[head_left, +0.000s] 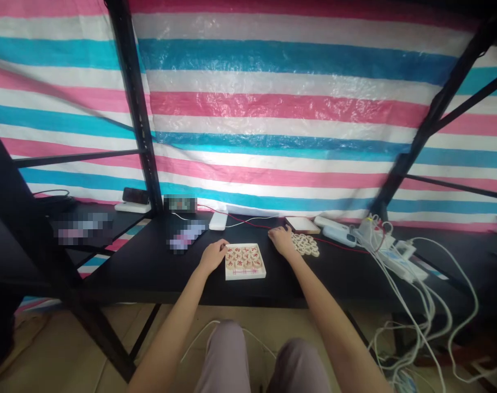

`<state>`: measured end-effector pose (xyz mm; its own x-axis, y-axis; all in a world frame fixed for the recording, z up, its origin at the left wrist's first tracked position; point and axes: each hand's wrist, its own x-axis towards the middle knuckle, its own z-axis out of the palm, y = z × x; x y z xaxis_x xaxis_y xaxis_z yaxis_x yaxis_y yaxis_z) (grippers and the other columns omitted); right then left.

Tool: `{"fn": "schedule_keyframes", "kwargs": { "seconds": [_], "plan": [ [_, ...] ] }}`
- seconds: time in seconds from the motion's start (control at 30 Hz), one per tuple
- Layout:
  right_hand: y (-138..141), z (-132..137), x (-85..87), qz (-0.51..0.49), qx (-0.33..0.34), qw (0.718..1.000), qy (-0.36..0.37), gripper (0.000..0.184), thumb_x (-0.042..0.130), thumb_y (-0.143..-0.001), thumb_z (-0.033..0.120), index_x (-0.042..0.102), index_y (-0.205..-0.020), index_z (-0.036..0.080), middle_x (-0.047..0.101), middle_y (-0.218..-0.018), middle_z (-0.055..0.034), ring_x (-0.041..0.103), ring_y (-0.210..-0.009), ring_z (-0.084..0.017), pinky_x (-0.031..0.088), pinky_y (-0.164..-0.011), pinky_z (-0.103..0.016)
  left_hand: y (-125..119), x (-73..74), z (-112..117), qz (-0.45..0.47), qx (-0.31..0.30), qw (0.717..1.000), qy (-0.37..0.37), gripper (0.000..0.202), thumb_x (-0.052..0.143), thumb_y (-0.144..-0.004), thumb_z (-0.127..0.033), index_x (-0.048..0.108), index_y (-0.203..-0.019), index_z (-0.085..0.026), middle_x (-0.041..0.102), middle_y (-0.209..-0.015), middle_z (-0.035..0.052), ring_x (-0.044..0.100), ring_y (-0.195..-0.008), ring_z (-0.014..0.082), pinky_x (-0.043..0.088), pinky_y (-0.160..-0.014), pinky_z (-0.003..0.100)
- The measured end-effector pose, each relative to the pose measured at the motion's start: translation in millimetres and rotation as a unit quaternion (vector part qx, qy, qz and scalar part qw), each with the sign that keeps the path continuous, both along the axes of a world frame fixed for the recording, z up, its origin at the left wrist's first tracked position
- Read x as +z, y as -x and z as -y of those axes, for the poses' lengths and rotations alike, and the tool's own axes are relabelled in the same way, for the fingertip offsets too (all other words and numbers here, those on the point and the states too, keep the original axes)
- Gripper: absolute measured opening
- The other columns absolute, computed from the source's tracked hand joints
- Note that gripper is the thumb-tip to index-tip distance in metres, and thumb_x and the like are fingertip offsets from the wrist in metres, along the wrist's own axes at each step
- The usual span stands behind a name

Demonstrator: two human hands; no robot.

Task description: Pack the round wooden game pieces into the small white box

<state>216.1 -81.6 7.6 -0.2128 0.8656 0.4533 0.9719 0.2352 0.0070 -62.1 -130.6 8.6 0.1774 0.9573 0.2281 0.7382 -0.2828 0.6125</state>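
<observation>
A square white box (246, 275) lies before me with rows of pale round Chinese chess pieces (243, 256) marked in red. Its front strip shows red line markings and no pieces. At the box's upper left edge, my left hand (213, 256) has its fingers bent against the rim, holding it. My right hand (280, 239) rests palm down at the left side of a loose heap of chess pieces (306, 245), its thumb and fingers apart. Part of the fingertips is hidden, and no piece shows in that hand.
Behind the heap sits a brown-edged box or lid (302, 225). White devices (338, 236) and a power strip (400, 262) with tangled cables stand on the right. A phone (187, 236) and a white block (218, 220) are on the left. Black posts (136, 93) frame the table (158, 281).
</observation>
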Motion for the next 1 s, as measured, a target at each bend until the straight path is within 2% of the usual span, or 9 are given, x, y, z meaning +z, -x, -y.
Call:
{"fn": "schedule_keyframes", "kwargs": {
  "seconds": [0.07, 0.2, 0.3, 0.37, 0.5, 0.63, 0.73, 0.87, 1.0],
  "plan": [
    [-9.1, 9.9, 3.9, 0.002, 0.015, 1.000, 0.017, 0.022, 0.044, -0.087, 0.021, 0.067, -0.088, 0.021, 0.067, -0.095, -0.0066, 0.056, -0.094, -0.020, 0.029, -0.089, -0.039, -0.6, 0.8, 0.6, 0.006, 0.001, 1.000, -0.004, 0.023, 0.040, -0.083, -0.030, 0.061, -0.090, -0.022, 0.060, -0.072, 0.0001, 0.056, -0.070, 0.0155, 0.034, -0.060, 0.023],
    [-26.1, 30.8, 12.2, -0.012, 0.043, 0.998, 0.041, 0.018, 0.051, -0.084, 0.027, 0.069, -0.084, 0.025, 0.068, -0.091, -0.0034, 0.056, -0.095, -0.021, 0.033, -0.082, -0.034, -0.4, 1.0, -0.1, 0.018, 0.003, 1.000, -0.008, 0.027, 0.040, -0.084, -0.036, 0.062, -0.093, -0.023, 0.060, -0.069, -0.0004, 0.056, -0.068, 0.0160, 0.035, -0.060, 0.024],
    [-35.1, 45.1, 14.9, -0.074, 0.116, 0.986, 0.093, 0.015, 0.055, -0.080, 0.026, 0.069, -0.084, 0.023, 0.069, -0.087, -0.0027, 0.060, -0.086, -0.019, 0.038, -0.077, -0.030, 0.4, -1.4, -3.1, 0.029, 0.001, 1.000, -0.006, 0.024, 0.044, -0.081, -0.033, 0.063, -0.091, -0.021, 0.061, -0.066, -0.0002, 0.057, -0.068, 0.0160, 0.036, -0.061, 0.024],
    [-40.5, 53.4, 13.0, -0.121, 0.142, 0.976, 0.114, 0.013, 0.057, -0.078, 0.025, 0.069, -0.082, 0.022, 0.070, -0.086, -0.0025, 0.062, -0.081, -0.018, 0.042, -0.074, -0.028, 0.8, -3.5, -5.4, 0.051, -0.006, 0.999, 0.002, 0.024, 0.046, -0.079, -0.032, 0.064, -0.089, -0.020, 0.060, -0.061, -0.0006, 0.057, -0.065, 0.0159, 0.037, -0.060, 0.024],
    [-50.2, 65.5, 4.1, -0.180, 0.126, 0.970, 0.102, 0.009, 0.059, -0.076, 0.025, 0.068, -0.075, 0.021, 0.070, -0.090, -0.0030, 0.063, -0.082, -0.018, 0.045, -0.073, -0.027, 0.7, -4.5, -7.3, 0.096, -0.013, 0.995, 0.022, 0.024, 0.047, -0.077, -0.031, 0.064, -0.088, -0.018, 0.057, -0.050, -0.0020, 0.057, -0.056, 0.0154, 0.039, -0.059, 0.024],
    [-50.2, 71.0, 6.7, -0.188, 0.119, 0.969, 0.108, 0.011, 0.059, -0.077, 0.024, 0.067, -0.073, 0.018, 0.069, -0.081, -0.0052, 0.063, -0.075, -0.019, 0.046, -0.069, -0.028, 1.1, 0.0, -5.9, 0.089, 0.047, 0.995, 0.017, 0.023, 0.048, -0.076, -0.031, 0.066, -0.086, -0.020, 0.060, -0.051, -0.0015, 0.059, -0.059, 0.0158, 0.038, -0.058, 0.024],
    [-31.9, 75.9, 21.5, -0.209, 0.146, 0.961, 0.111, 0.010, 0.061, -0.076, 0.025, 0.068, -0.076, 0.018, 0.069, -0.076, -0.0044, 0.063, -0.070, -0.018, 0.046, -0.067, -0.028, 2.2, 2.6, -5.8, 0.063, 0.097, 0.993, 0.006, 0.023, 0.047, -0.078, -0.033, 0.065, -0.087, -0.021, 0.061, -0.054, -0.0010, 0.059, -0.064, 0.0167, 0.036, -0.058, 0.025],
    [22.7, 87.8, 41.9, -0.280, 0.239, 0.925, 0.095, 0.014, 0.061, -0.077, 0.032, 0.066, -0.078, 0.019, 0.069, -0.088, -0.0045, 0.063, -0.079, -0.016, 0.047, -0.074, -0.027, 2.5, 2.4, -7.5, 0.037, 0.108, 0.993, 0.004, 0.022, 0.047, -0.080, -0.033, 0.064, -0.086, -0.021, 0.063, -0.057, -0.0007, 0.060, -0.068, 0.0168, 0.036, -0.058, 0.024],
    [82.6, 95.0, 43.8, -0.214, 0.342, 0.904, 0.139, 0.012, 0.062, -0.078, 0.029, 0.064, -0.076, 0.017, 0.068, -0.086, -0.0042, 0.061, -0.080, -0.015, 0.044, -0.075, -0.025, 1.4, 2.5, -7.3, 0.022, 0.106, 0.994, 0.002, 0.022, 0.046, -0.081, -0.033, 0.064, -0.088, -0.022, 0.063, -0.059, -0.0004, 0.059, -0.069, 0.0168, 0.035, -0.058, 0.024]
  ]
}}
